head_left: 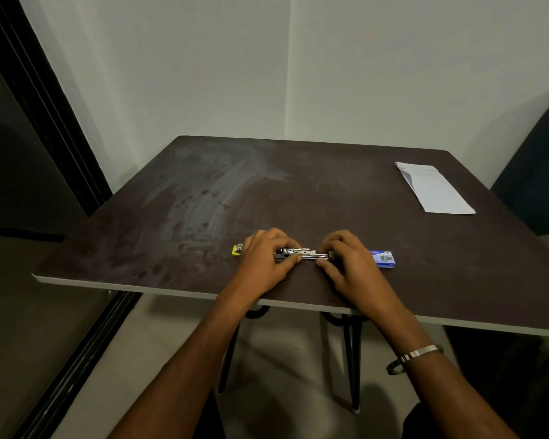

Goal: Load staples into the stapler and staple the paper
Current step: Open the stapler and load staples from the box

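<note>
Both hands work low in the middle of the frame: my left hand (264,259) pinches one end of the stapler (301,254) between thumb and curled fingers, and my right hand (349,264) pinches the other end the same way. It lies lengthwise on the counter (298,185) between them, its metal channel showing, so I judge it is opened flat for loading. A yellow bit (237,249) peeks out just left of my left hand; I cannot tell whether it belongs to the stapler. The blue staple box (383,258) sits just beside my right hand, partly hidden by it. The folded paper (435,188) lies well apart, at the upper right of the counter.

To do this step well, I would keep the left hand steady as an anchor and let the right hand do the fine work, holding the channel level so a strip slides in straight with its legs down. Whether staples are already inside I cannot see. Closing should be gentle, with fingertips clear of the spring.
</note>
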